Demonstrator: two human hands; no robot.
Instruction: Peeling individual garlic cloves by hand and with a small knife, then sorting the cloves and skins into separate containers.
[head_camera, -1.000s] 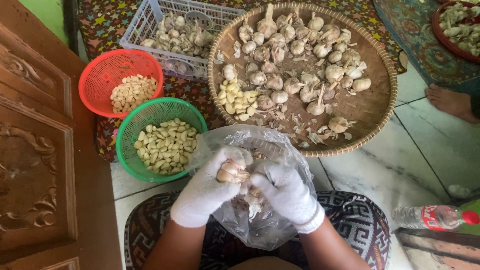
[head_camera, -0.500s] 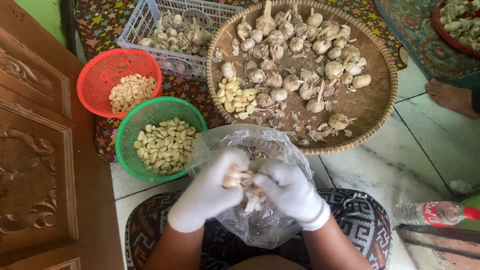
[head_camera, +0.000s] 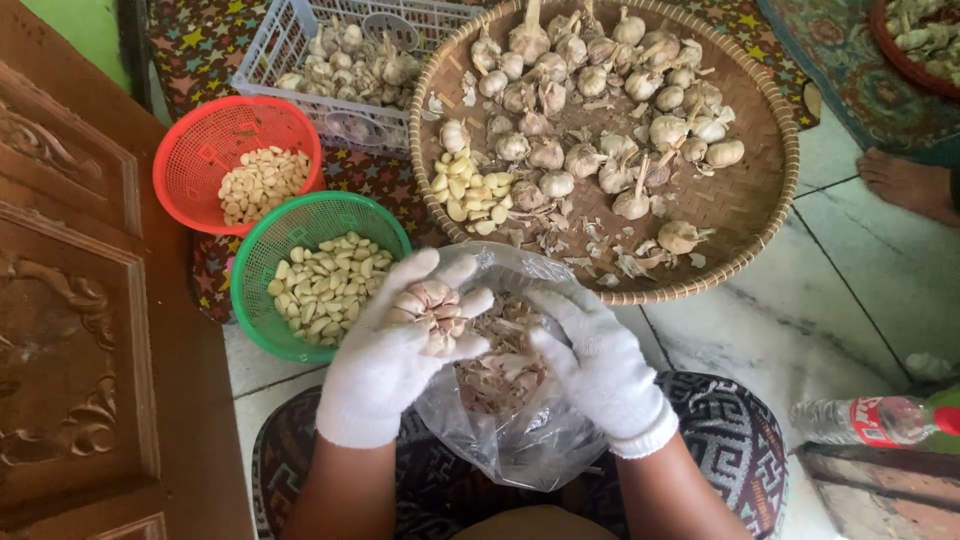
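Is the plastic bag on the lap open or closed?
Open. The clear plastic bag has its mouth spread wide under the left hand and right hand, and papery garlic skins show inside.

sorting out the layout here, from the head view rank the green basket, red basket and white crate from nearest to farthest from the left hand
1. green basket, just up and left of the left hand
2. red basket, beyond the green one, further left
3. white crate, farthest, at the top of the view

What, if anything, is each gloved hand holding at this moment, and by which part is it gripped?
The left hand cups a garlic bulb, fingers wrapped around its sides. The right hand holds nothing clearly; its fingertips rest at the clear plastic bag of skins.
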